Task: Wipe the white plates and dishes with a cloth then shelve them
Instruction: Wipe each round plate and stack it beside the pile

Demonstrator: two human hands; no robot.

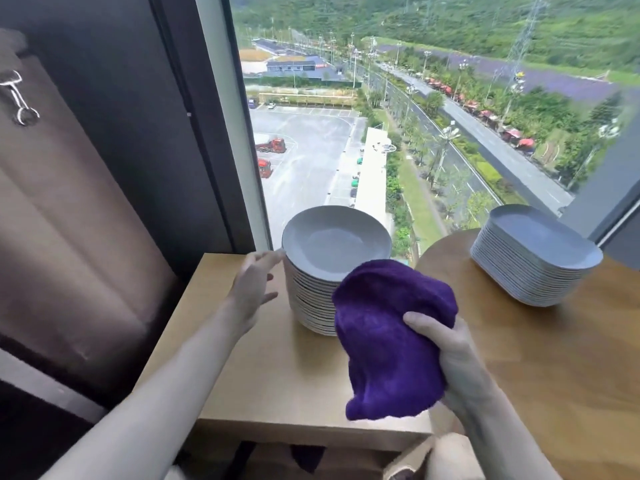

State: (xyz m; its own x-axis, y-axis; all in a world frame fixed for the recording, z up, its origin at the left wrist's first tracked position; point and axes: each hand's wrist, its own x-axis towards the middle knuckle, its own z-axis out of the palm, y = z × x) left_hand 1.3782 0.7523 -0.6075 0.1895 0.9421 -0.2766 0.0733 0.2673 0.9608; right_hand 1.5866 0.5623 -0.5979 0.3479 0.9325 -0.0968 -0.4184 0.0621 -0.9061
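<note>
A tall stack of round white plates stands on a small wooden table by the window. My left hand hovers just left of the stack, fingers spread, its fingertips near the top plate's rim and holding nothing. My right hand grips a bunched purple cloth in front of the stack, hiding the stack's lower right side. A second stack of squarish white dishes sits on a round wooden table to the right.
A large window rises straight behind both tables. A dark frame and a brown curtain with a clip stand at the left. Something purple shows under the small table's front edge.
</note>
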